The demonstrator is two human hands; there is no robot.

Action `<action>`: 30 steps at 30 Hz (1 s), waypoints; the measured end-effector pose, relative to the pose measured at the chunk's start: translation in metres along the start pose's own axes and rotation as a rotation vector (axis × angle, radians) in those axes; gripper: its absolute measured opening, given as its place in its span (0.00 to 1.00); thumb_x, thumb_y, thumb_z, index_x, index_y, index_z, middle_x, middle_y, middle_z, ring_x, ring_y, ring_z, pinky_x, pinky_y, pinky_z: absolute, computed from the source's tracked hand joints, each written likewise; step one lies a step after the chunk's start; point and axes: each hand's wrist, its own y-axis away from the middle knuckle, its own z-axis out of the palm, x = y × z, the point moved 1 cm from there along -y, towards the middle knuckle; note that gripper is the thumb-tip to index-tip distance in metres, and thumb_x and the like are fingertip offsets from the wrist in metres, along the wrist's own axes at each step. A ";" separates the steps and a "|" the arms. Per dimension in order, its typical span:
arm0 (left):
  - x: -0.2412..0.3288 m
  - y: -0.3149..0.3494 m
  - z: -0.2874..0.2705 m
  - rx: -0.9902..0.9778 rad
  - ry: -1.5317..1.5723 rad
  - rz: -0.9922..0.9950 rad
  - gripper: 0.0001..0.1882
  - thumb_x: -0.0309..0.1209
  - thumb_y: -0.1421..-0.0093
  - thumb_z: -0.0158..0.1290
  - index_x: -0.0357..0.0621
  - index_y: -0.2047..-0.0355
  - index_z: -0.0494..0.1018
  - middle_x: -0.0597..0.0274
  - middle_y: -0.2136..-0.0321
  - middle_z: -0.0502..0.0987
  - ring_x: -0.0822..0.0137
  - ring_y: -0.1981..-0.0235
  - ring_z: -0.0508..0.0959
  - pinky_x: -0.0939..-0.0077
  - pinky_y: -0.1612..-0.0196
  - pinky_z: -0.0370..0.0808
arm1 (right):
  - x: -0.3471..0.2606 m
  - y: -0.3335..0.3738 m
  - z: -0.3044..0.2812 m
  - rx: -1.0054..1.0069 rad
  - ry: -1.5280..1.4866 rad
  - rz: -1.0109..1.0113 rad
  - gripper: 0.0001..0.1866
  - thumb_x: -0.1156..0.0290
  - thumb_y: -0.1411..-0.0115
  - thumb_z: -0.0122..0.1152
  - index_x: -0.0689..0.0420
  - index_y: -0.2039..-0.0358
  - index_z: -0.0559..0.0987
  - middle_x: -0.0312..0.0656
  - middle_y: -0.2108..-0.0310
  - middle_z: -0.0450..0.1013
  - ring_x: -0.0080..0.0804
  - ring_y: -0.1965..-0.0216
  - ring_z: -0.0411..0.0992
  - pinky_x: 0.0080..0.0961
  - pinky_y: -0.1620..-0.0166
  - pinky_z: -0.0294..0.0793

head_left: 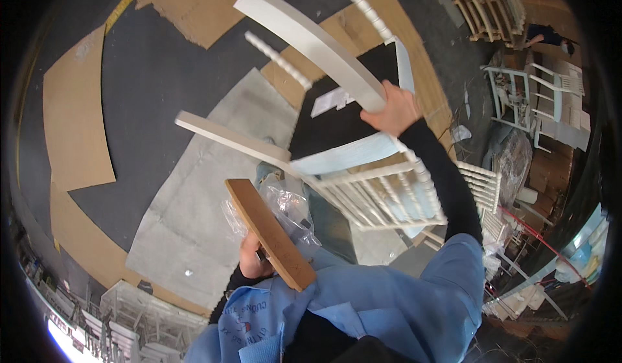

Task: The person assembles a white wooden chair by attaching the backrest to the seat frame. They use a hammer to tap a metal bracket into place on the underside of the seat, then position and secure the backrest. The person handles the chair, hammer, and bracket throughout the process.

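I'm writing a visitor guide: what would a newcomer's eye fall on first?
Likely the tipped white chair in the middle, its dark underside showing and the right hand gripping a thick leg. Then the brown board below it to the left, held in the left hand, with crinkled clear plastic behind.

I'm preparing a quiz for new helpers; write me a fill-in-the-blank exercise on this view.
1. The right hand grips the chair by one of its four ____.
2. The board in the left hand is coloured ____.
3. The underside of the chair's seat is mostly ____.

Missing words: legs; brown; black.
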 end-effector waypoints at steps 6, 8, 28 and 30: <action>0.014 0.040 0.040 -0.156 -0.119 0.134 0.20 0.44 0.30 0.45 0.41 0.51 0.68 0.55 0.62 0.78 0.63 0.66 0.80 0.68 0.66 0.79 | -0.027 0.094 -0.100 0.534 -0.242 0.051 0.23 0.60 0.59 0.73 0.56 0.67 0.74 0.48 0.73 0.78 0.50 0.69 0.78 0.40 0.66 0.78; 0.017 0.058 0.046 -0.227 -0.125 0.174 0.20 0.45 0.30 0.46 0.41 0.51 0.69 0.55 0.63 0.78 0.64 0.68 0.81 0.70 0.70 0.79 | -0.035 0.125 -0.123 0.675 -0.240 0.056 0.22 0.61 0.58 0.73 0.56 0.63 0.78 0.45 0.73 0.79 0.43 0.70 0.80 0.34 0.65 0.79; 0.137 -0.022 0.237 -0.654 -0.739 -0.452 0.18 0.41 0.30 0.47 0.45 0.46 0.67 0.62 0.59 0.77 0.69 0.61 0.79 0.73 0.61 0.79 | -0.114 0.277 -0.132 1.293 -0.370 0.390 0.16 0.66 0.53 0.69 0.58 0.68 0.73 0.43 0.69 0.72 0.31 0.70 0.72 0.27 0.65 0.73; 0.152 -0.019 0.251 -0.632 -0.839 -0.502 0.17 0.41 0.30 0.47 0.45 0.46 0.67 0.62 0.59 0.77 0.69 0.60 0.79 0.72 0.60 0.79 | -0.149 0.270 -0.144 1.299 -0.278 0.468 0.14 0.68 0.57 0.72 0.56 0.72 0.75 0.42 0.72 0.73 0.29 0.74 0.73 0.24 0.70 0.72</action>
